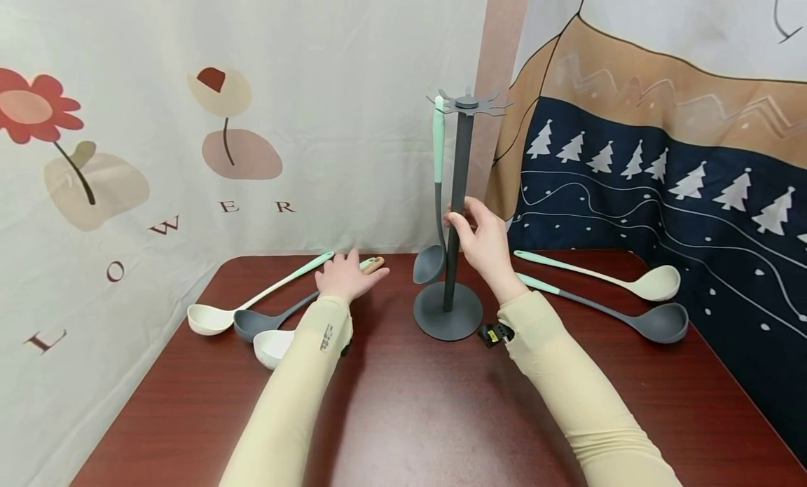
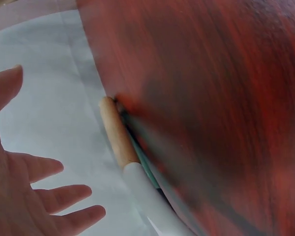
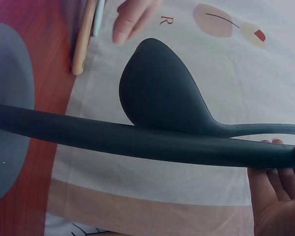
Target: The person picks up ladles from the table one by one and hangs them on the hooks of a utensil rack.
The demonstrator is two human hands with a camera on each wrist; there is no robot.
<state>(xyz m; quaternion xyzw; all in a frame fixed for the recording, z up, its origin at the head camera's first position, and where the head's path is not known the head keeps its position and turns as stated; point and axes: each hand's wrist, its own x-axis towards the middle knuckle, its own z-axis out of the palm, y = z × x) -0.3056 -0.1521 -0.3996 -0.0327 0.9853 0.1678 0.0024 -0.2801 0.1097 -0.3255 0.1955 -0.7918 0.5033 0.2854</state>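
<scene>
My right hand (image 1: 484,240) grips the upright pole of a dark grey utensil stand (image 1: 462,165), thumb on one side and fingers behind. From the stand's top hooks hangs a dark grey ladle (image 1: 430,264) with a mint handle, its bowl beside the pole in the right wrist view. My left hand (image 1: 345,277) reaches over the left group of ladles with its fingers spread. Below it lies a white ladle (image 1: 272,348) with a wooden handle (image 2: 115,130); in the left wrist view the fingers are apart from that handle.
Left of it lie a grey ladle (image 1: 255,324) and a white ladle (image 1: 211,319), both mint-handled. On the right lie another white ladle (image 1: 656,284) and grey ladle (image 1: 660,323). A small black device (image 1: 494,334) shows at my right cuff. Printed curtains hang behind the table (image 1: 429,417).
</scene>
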